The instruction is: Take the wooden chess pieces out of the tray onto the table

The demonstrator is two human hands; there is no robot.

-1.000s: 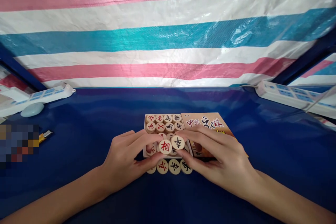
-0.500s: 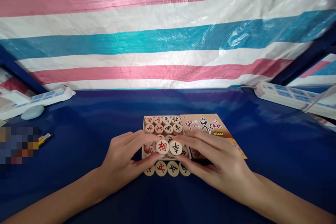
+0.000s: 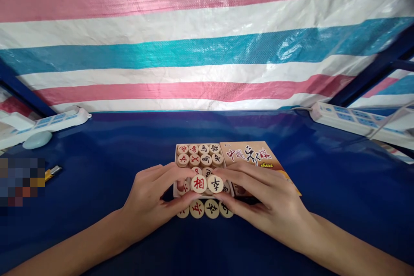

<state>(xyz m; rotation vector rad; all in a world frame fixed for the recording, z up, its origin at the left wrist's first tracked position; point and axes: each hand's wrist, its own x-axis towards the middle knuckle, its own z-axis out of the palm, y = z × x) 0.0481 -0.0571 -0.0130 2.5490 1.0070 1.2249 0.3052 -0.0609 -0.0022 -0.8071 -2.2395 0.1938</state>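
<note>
My left hand [image 3: 152, 194] pinches a round Chinese chess piece with a red character [image 3: 198, 184] between thumb and fingertips. Beside it, my right hand [image 3: 268, 194] pinches a chess piece with a black character [image 3: 215, 184]. Both faces point up toward me, edge against edge or nearly so. Below them is a white open box [image 3: 175, 168] filled with rows of pieces, its near part partly covered by my hands. In front of the box several loose pieces [image 3: 211, 209] lie in a row; the end ones are partly behind my fingers.
The box's printed lid [image 3: 249, 151] lies right of the box, partly under my right hand. White power strips [image 3: 352, 116] stand at the back right and left [image 3: 61, 120]. A pale mouse [image 3: 38, 140] and a yellow cutter [image 3: 52, 172] lie at left on the blue table [image 3: 129, 138].
Both hands hold the same two pieces in nearly the same pose. The whole view has shifted slightly; the pieces sit a touch lower and further left in the picture.
</note>
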